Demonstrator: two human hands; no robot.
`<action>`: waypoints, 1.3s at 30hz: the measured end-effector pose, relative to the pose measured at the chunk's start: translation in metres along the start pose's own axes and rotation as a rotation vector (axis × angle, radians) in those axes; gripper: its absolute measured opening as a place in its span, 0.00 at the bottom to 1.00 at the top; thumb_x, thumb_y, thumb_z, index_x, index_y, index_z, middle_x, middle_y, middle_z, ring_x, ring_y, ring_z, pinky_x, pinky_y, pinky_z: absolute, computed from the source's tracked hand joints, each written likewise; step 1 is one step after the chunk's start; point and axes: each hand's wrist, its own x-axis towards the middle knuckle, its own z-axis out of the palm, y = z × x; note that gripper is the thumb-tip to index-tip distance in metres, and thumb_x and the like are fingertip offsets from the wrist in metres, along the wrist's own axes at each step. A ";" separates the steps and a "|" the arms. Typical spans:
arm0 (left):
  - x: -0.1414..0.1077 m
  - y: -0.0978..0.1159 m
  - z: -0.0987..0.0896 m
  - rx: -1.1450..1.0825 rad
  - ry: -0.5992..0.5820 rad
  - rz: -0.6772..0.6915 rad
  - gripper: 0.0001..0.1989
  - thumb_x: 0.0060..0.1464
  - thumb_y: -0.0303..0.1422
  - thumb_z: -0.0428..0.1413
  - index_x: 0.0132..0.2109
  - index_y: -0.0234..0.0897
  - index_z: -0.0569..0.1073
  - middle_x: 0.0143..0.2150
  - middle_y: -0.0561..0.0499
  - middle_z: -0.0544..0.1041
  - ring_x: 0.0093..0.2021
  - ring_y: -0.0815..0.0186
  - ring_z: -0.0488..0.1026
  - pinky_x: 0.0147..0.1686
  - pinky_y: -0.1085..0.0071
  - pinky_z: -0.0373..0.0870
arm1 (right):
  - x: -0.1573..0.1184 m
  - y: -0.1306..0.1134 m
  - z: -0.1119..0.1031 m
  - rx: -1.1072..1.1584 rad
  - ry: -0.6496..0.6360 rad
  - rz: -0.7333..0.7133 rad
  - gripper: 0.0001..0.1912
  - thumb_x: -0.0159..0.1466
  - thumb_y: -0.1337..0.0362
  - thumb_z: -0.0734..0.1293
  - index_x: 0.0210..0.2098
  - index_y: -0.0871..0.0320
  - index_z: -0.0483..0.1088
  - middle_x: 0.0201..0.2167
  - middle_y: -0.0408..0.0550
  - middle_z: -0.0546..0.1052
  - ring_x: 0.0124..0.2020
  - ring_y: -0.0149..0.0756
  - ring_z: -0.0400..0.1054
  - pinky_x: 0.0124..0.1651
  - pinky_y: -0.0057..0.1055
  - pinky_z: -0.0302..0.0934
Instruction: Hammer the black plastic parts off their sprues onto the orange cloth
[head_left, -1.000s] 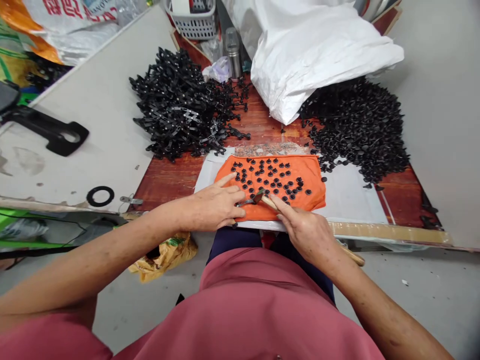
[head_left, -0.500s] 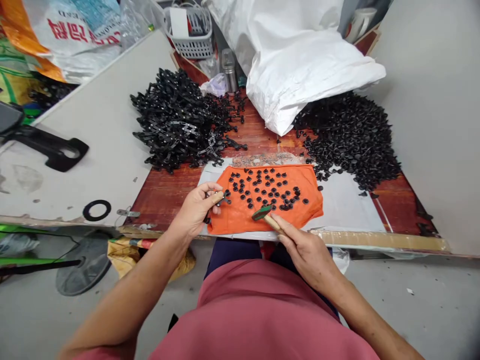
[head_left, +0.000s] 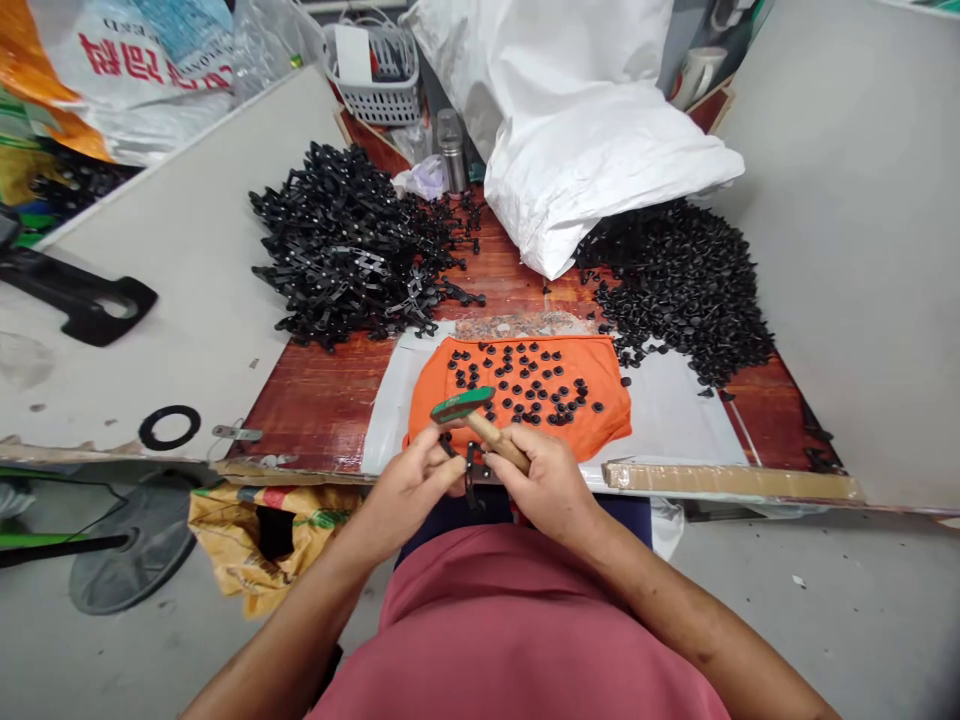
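Note:
My right hand [head_left: 544, 475] is closed round the wooden handle of a small hammer [head_left: 489, 432] with a green head, which points up and left over an orange cloth [head_left: 600, 435]. Close beside it, my left hand [head_left: 416, 480] pinches a black jointed linkage piece [head_left: 471, 470] at the table's front edge. The right fingertips come up to the linkage; I cannot tell if they grip it too. On the cloth stand several small black round-based studs [head_left: 535, 394], spread apart, out of reach of the fingers.
A heap of black linkages [head_left: 352, 250] lies at the left, and a pile of black studs [head_left: 690, 290] at the right below a white sack [head_left: 585, 150]. Behind are a grey basket [head_left: 379, 90] and a metal flask [head_left: 451, 150]. A cardboard strip [head_left: 727, 482] lines the front edge.
My right hand has brought the hammer left and nearer to me. My left hand has moved right and down with the linkage, so both hands now meet at the table's front edge.

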 end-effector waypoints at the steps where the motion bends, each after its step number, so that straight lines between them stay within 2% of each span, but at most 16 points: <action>1: -0.006 -0.001 -0.010 0.187 0.048 0.016 0.22 0.64 0.44 0.55 0.61 0.41 0.68 0.33 0.53 0.79 0.35 0.63 0.79 0.40 0.68 0.76 | -0.003 0.001 0.001 -0.006 -0.002 -0.004 0.13 0.66 0.66 0.66 0.25 0.56 0.63 0.23 0.37 0.66 0.26 0.28 0.60 0.32 0.26 0.53; 4: -0.020 -0.005 -0.025 0.661 0.280 0.234 0.19 0.64 0.43 0.54 0.57 0.42 0.74 0.40 0.48 0.82 0.43 0.58 0.79 0.47 0.64 0.75 | -0.014 0.002 0.005 0.033 -0.048 -0.005 0.15 0.65 0.66 0.68 0.24 0.56 0.62 0.22 0.36 0.64 0.24 0.27 0.58 0.30 0.26 0.52; 5: -0.022 -0.005 -0.024 0.741 0.285 0.325 0.17 0.64 0.41 0.54 0.56 0.42 0.75 0.45 0.46 0.82 0.47 0.56 0.78 0.50 0.62 0.73 | -0.016 0.001 0.007 0.060 -0.068 -0.005 0.14 0.65 0.66 0.68 0.24 0.56 0.63 0.22 0.36 0.65 0.24 0.27 0.58 0.30 0.26 0.52; 7: -0.021 -0.006 -0.012 0.753 0.153 0.433 0.16 0.66 0.38 0.50 0.54 0.41 0.76 0.50 0.44 0.81 0.52 0.55 0.76 0.53 0.62 0.72 | -0.019 0.000 0.012 0.114 -0.100 -0.013 0.11 0.65 0.67 0.68 0.26 0.56 0.66 0.23 0.37 0.68 0.25 0.28 0.60 0.31 0.25 0.55; 9: -0.017 -0.006 0.002 0.645 -0.022 0.405 0.16 0.69 0.37 0.45 0.50 0.40 0.76 0.44 0.47 0.81 0.45 0.60 0.78 0.47 0.67 0.73 | -0.020 -0.001 0.012 0.151 -0.114 -0.013 0.06 0.66 0.66 0.67 0.31 0.56 0.71 0.27 0.39 0.74 0.28 0.29 0.65 0.34 0.25 0.59; 11: -0.009 -0.003 0.008 0.542 -0.062 0.313 0.16 0.70 0.37 0.43 0.45 0.39 0.75 0.36 0.51 0.80 0.36 0.65 0.76 0.39 0.72 0.71 | -0.020 -0.001 0.006 0.146 -0.118 0.008 0.04 0.67 0.66 0.67 0.38 0.56 0.75 0.32 0.41 0.77 0.32 0.31 0.69 0.38 0.26 0.62; 13: 0.002 0.001 0.003 0.490 0.018 0.231 0.15 0.70 0.39 0.45 0.45 0.39 0.73 0.34 0.53 0.77 0.33 0.66 0.73 0.35 0.73 0.68 | -0.022 0.001 -0.006 0.083 -0.091 0.027 0.06 0.68 0.65 0.66 0.43 0.55 0.76 0.35 0.43 0.79 0.35 0.33 0.71 0.41 0.27 0.63; 16: 0.024 0.005 -0.014 0.446 0.139 0.150 0.14 0.69 0.42 0.45 0.47 0.40 0.71 0.29 0.56 0.71 0.29 0.68 0.68 0.31 0.74 0.63 | -0.034 0.011 -0.029 -0.086 -0.016 0.047 0.11 0.71 0.62 0.64 0.50 0.54 0.76 0.36 0.44 0.79 0.35 0.34 0.71 0.41 0.28 0.63; 19: 0.045 0.006 -0.025 0.421 0.137 0.141 0.14 0.68 0.43 0.45 0.46 0.41 0.70 0.24 0.59 0.64 0.26 0.69 0.63 0.28 0.74 0.59 | -0.053 0.025 -0.047 -0.211 -0.008 0.131 0.18 0.73 0.59 0.62 0.60 0.51 0.72 0.34 0.42 0.79 0.31 0.34 0.70 0.38 0.28 0.62; 22: 0.058 0.004 -0.021 0.424 0.116 0.170 0.16 0.68 0.44 0.44 0.44 0.40 0.71 0.26 0.57 0.66 0.28 0.68 0.64 0.30 0.73 0.60 | -0.072 0.039 -0.055 -0.289 -0.032 0.211 0.19 0.73 0.56 0.62 0.60 0.51 0.72 0.30 0.42 0.79 0.30 0.36 0.71 0.35 0.28 0.62; 25: 0.060 0.006 -0.010 0.456 0.115 0.204 0.16 0.67 0.45 0.46 0.40 0.39 0.70 0.29 0.56 0.68 0.31 0.67 0.66 0.33 0.72 0.61 | -0.081 0.049 -0.055 -0.327 -0.059 0.242 0.20 0.73 0.55 0.61 0.61 0.50 0.72 0.35 0.45 0.82 0.33 0.39 0.75 0.38 0.30 0.65; 31: 0.058 0.012 0.002 0.531 0.157 0.183 0.13 0.67 0.40 0.44 0.41 0.39 0.69 0.31 0.55 0.72 0.34 0.66 0.70 0.36 0.72 0.63 | -0.081 0.057 -0.051 -0.349 -0.059 0.240 0.18 0.73 0.56 0.61 0.58 0.51 0.73 0.34 0.46 0.83 0.32 0.42 0.77 0.38 0.33 0.66; 39: 0.063 0.012 0.009 0.845 0.119 0.167 0.14 0.69 0.37 0.41 0.46 0.41 0.70 0.41 0.49 0.80 0.40 0.60 0.77 0.42 0.67 0.67 | -0.081 0.056 -0.052 -0.325 -0.064 0.227 0.17 0.73 0.56 0.61 0.58 0.50 0.74 0.36 0.45 0.83 0.33 0.40 0.77 0.38 0.32 0.66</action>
